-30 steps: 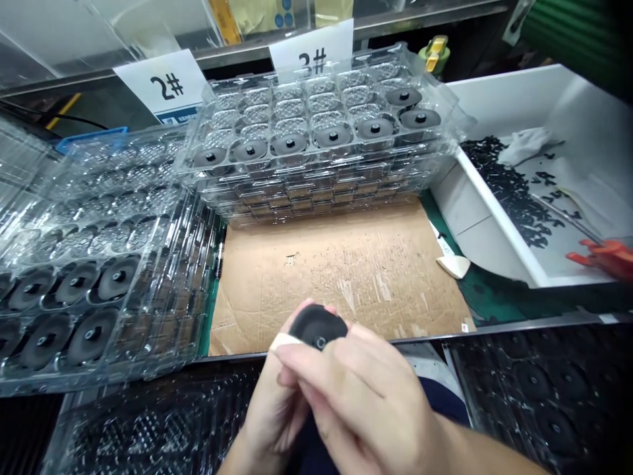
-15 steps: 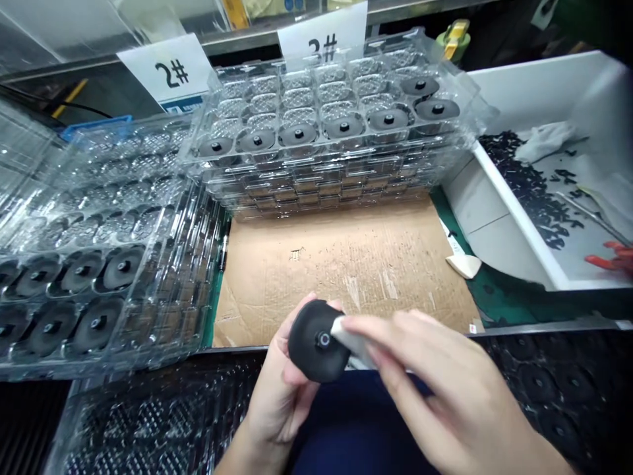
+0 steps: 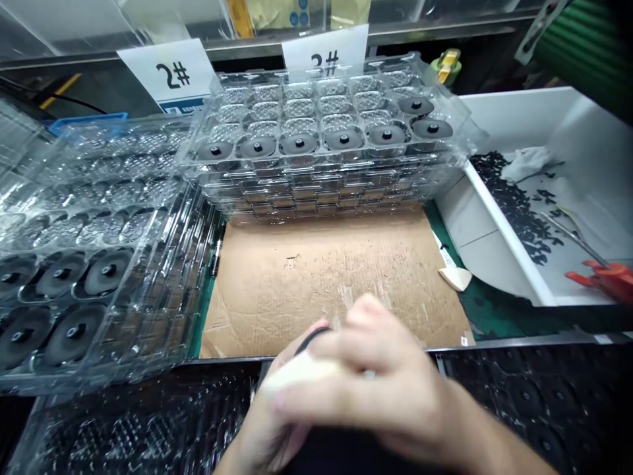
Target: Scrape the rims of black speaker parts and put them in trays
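Note:
My left hand (image 3: 267, 412) is closed round a round black disc (image 3: 311, 338), held low over the front edge of the cardboard. Only a thin dark rim of this disc shows; the rest is hidden by my right hand (image 3: 380, 373). That hand is smeared by motion, its fingers bent round a whitish piece (image 3: 302, 369) that lies across the disc. Whether the piece is folded cloth or a solid pad, I cannot tell. Similar black discs with a central stub sit in the clear plastic tray (image 3: 316, 158) at the back.
A cardboard sheet (image 3: 316, 264) covers the bench. More clear trays (image 3: 163, 290) with discs stand at left. At right are a white bin (image 3: 509, 237) of small black bits, red-handled pliers (image 3: 603, 277) and a whitish wedge (image 3: 455, 278). Dark trays (image 3: 558, 396) lie lower right.
My right hand has swept left with the whitish piece, across the disc, and now covers most of it. The camera view has shifted slightly.

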`<act>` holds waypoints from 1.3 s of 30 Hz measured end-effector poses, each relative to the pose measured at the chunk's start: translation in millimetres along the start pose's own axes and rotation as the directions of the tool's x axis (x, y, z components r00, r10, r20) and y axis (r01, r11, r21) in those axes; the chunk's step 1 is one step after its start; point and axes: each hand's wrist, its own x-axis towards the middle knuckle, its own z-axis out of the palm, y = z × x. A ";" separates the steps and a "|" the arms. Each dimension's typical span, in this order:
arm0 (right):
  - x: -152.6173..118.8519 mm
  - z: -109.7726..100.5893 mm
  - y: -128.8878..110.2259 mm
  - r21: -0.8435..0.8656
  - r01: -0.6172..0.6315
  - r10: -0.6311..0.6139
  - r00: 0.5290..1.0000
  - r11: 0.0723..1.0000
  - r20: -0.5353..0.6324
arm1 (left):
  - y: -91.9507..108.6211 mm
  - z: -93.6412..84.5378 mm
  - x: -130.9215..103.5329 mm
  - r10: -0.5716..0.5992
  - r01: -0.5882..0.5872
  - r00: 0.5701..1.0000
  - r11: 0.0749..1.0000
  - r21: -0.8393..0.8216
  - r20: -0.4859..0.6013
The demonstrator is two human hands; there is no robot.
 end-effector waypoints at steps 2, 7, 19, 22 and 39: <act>-8.1 -0.7 20.7 0.086 -0.110 0.117 0.990 0.990 -0.083 | 0.4 1.5 -1.7 0.000 0.002 0.998 0.999 -0.038 0.066; -51.8 30.3 87.8 -0.001 -0.382 0.382 0.924 0.924 0.006 | 0.8 0.5 -3.5 0.026 0.010 0.982 0.982 -0.186 0.190; -65.4 43.3 75.3 -0.068 -0.579 0.544 0.795 0.813 -0.270 | -5.0 8.3 -0.5 -0.010 0.077 0.966 0.965 -0.250 0.260; -71.5 60.7 91.7 -0.161 -0.622 0.573 0.775 0.766 -0.266 | -8.2 9.7 1.9 -0.023 0.083 0.968 0.969 -0.233 0.251; -20.1 3.2 -9.1 -0.092 -0.080 0.057 0.972 0.993 -0.226 | -12.1 7.6 -1.7 -0.068 0.080 0.993 0.989 -0.128 0.093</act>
